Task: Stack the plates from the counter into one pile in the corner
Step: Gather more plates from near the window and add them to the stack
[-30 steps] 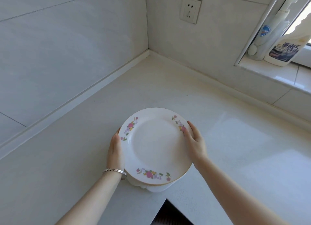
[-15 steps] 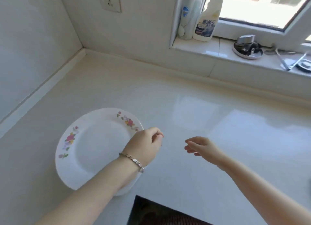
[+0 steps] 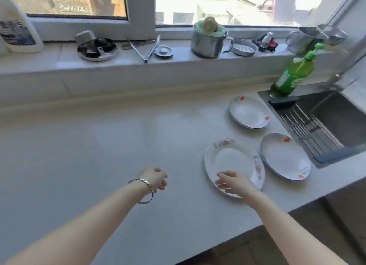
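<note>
White china sits in a cluster at the right end of the counter [image 3: 99, 145], just beside the sink [image 3: 336, 126], probably because it was set down there to dry. Nearest lies the floral plate [image 3: 233, 161]. The far plate [image 3: 249, 112] is behind it, and the right plate [image 3: 285, 155] almost touches its right rim. Both of those show a second rim underneath, so each may be two plates, though that is hard to tell. The corner where the pile belongs is out of view. The right hand [image 3: 233, 182] hovers over the floral plate's near left edge, fingers loosely spread and holding nothing; whether it touches the rim cannot be told. It looks placed to take that plate first, as the closest one. The left hand [image 3: 155, 178] hangs over bare counter well to the left, fingers loosely curled and empty, likely waiting to take the opposite rim
</note>
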